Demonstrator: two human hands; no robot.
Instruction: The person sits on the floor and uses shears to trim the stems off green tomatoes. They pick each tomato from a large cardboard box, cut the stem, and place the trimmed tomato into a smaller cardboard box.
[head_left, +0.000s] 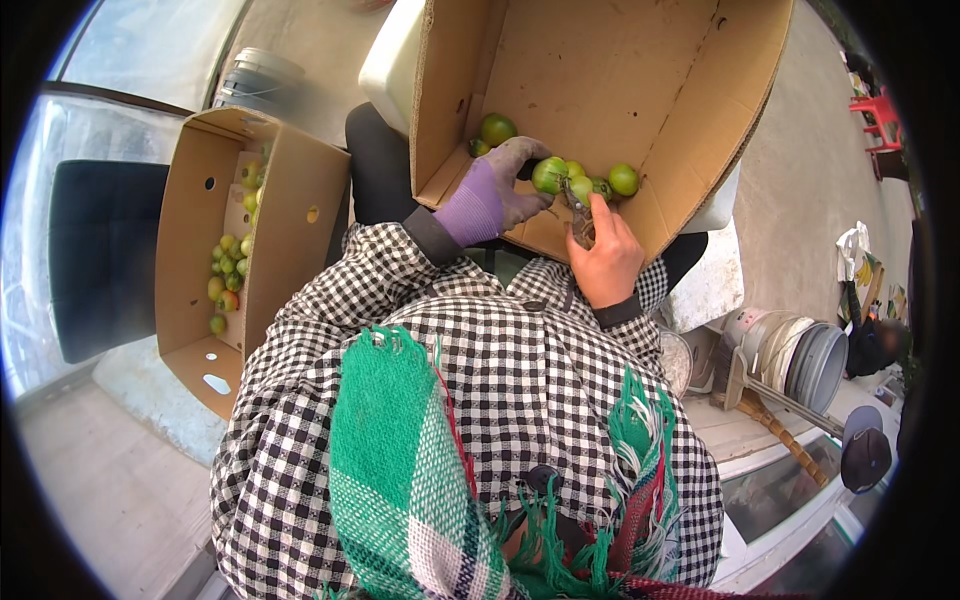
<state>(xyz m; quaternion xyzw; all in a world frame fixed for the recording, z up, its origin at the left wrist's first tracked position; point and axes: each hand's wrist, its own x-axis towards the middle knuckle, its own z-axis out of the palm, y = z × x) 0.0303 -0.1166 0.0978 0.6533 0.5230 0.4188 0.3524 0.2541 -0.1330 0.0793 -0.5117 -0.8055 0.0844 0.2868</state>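
Observation:
My left hand (499, 187), in a purple glove with a dark coated palm, holds a green tomato (550, 175) between thumb and fingers. Bare, my right hand (611, 251) grips small metal snips (576, 202), whose blades reach to the stem side of that tomato. Both hands are over the near end of a large cardboard box (592, 67) that tilts towards me. Beside the snips lie several more green tomatoes, one (623, 179) close to the right wall. Another green tomato (498, 129) rests in the left corner, beyond my gloved fingers.
To my left stands a second cardboard box (300, 195) with several green and reddening tomatoes (229, 262). A dark seat (109, 255) is beyond it. Buckets (259, 79) stand at the back left; stacked buckets (795, 360) and a broom (739, 375) lie right. Another person (874, 345) is far right.

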